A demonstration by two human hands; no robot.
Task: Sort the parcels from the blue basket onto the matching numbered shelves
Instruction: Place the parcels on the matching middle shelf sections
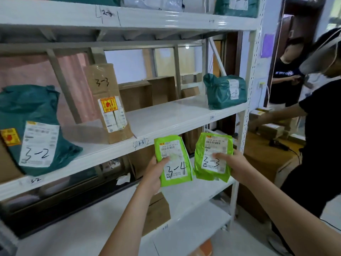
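Note:
My left hand (154,170) grips a light green parcel marked 3-4 (173,159) by its lower left edge. My right hand (233,166) grips a second light green parcel marked 3-3 (212,157), thumb on its label. Both parcels are held upright side by side in front of the white shelf (166,119), just below its edge labels 3-3 (141,143) and 3-4 (211,117). On that shelf stand a dark green bag marked 3-2 (31,126), a brown box marked 3-3 (108,102) and a dark green bag marked with a 4 (225,90). The blue basket is out of view.
A person in black (317,137) stands close at the right, reaching toward boxes on a brown counter (267,152). Another person stands behind. A lower white shelf (184,200) holds a brown box (158,213). An upper shelf (129,17) carries more parcels.

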